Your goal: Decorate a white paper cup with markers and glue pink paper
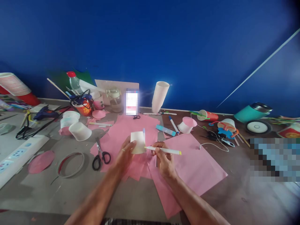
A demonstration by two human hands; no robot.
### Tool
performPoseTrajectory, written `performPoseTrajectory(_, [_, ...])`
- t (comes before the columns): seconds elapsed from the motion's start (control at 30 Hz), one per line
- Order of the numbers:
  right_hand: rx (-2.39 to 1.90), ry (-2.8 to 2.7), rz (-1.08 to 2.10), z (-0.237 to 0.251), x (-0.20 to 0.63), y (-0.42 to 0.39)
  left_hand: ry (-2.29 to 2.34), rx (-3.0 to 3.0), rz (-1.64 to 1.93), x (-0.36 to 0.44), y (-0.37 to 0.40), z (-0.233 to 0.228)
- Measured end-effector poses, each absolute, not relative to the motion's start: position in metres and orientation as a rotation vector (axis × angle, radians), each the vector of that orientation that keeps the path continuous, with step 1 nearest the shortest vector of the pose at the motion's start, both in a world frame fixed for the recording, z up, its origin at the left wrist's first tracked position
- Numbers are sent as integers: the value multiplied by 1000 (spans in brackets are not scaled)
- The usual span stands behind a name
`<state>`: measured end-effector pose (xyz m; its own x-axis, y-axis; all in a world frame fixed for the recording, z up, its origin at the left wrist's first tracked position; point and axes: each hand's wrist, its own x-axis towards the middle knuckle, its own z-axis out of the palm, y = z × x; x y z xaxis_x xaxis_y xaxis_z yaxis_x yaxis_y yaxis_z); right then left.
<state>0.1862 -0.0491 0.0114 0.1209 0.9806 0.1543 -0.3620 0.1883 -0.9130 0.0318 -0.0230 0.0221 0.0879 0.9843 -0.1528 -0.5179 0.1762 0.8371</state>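
Head view: left hand [127,149] is closed on a white paper cup [137,143], positioned above the pink paper pile [114,134]. Right hand [165,159] pinches a yellow-tipped marker [169,151], tip at the cup's right edge; contact cannot be determined. Black-handled scissors [100,152] lie beside the left hand, narrowing room on that side. Grey desk [44,197] surface extends from the scissors to the front edge. A large pink sheet [197,165] points one corner toward that edge. A light-blue glue stick [166,130] lies just beyond the right hand.
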Motion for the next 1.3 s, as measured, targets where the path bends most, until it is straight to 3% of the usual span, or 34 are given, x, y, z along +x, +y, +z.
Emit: performPoseTrajectory(1.3, [-908,-1199,1075,16,183,-51,828,785,1241,36,-28,27])
